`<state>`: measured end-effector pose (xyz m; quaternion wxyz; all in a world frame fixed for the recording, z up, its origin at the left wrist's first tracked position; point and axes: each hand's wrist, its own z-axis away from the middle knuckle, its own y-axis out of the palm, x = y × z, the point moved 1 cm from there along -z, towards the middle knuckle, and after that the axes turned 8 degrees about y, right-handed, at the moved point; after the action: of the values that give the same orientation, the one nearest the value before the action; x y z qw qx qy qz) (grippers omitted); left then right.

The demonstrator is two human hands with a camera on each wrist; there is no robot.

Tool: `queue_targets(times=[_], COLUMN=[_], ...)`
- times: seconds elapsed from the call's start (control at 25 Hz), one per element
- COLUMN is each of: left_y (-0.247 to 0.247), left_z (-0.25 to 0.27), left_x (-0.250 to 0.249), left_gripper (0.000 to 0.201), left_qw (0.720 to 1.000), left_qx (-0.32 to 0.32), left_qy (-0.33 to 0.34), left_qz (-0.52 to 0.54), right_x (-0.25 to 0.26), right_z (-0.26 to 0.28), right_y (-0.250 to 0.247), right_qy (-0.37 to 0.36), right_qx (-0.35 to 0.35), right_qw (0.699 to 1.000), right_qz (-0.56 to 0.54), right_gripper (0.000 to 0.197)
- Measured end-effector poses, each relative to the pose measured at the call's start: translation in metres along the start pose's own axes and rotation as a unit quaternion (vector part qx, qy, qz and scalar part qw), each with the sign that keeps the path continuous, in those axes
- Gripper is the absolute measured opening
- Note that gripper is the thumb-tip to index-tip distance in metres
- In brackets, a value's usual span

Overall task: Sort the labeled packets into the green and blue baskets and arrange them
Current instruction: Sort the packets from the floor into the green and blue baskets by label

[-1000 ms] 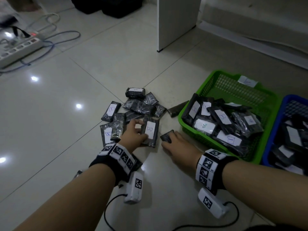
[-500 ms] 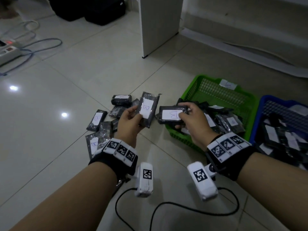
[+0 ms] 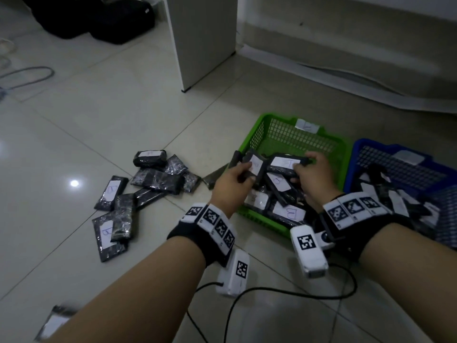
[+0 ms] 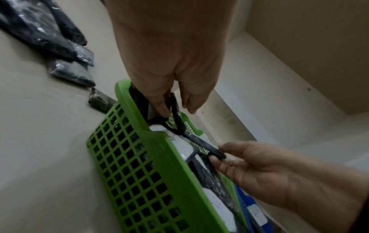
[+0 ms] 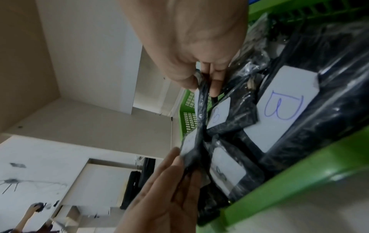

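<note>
Now both hands [image 3: 272, 177] above green basket [image 3: 259, 134].

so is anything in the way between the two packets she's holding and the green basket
Nothing visible. The left hand and right hand each hold a labeled packet directly over the open green basket; only packets already lying inside are below them.
</note>
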<state>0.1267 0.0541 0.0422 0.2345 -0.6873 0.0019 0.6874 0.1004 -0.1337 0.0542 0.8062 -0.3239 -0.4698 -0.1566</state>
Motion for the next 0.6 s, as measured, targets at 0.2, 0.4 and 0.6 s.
queue_targets(times=[0.2,0.4,0.6], left_y=[-0.013,-0.065,-0.142], left_z=[0.003,0.02,0.066], left_x=[0.005,0.04,0.078], left_gripper=[0.035,0.03,0.025], left_qw=[0.984,0.983,0.985], left_qx=[-0.032,-0.129,-0.022], left_qy=[0.121,0.075,-0.041], left_qz=[-0.124,-0.112,-0.166], right_x=[-0.013,-0.002,-0.017], right_z=[0.021,0.068,0.128], right_y=[0.015,0.04,0.096], right_qy=[-0.066,-0.156,-0.252], right_qx=[-0.004,0.035,0.203], right_qw=[0.99,0.976,0.931], right_qz=[0.127,0.151,0.167], right_gripper=[0.025,0.021,0.02])
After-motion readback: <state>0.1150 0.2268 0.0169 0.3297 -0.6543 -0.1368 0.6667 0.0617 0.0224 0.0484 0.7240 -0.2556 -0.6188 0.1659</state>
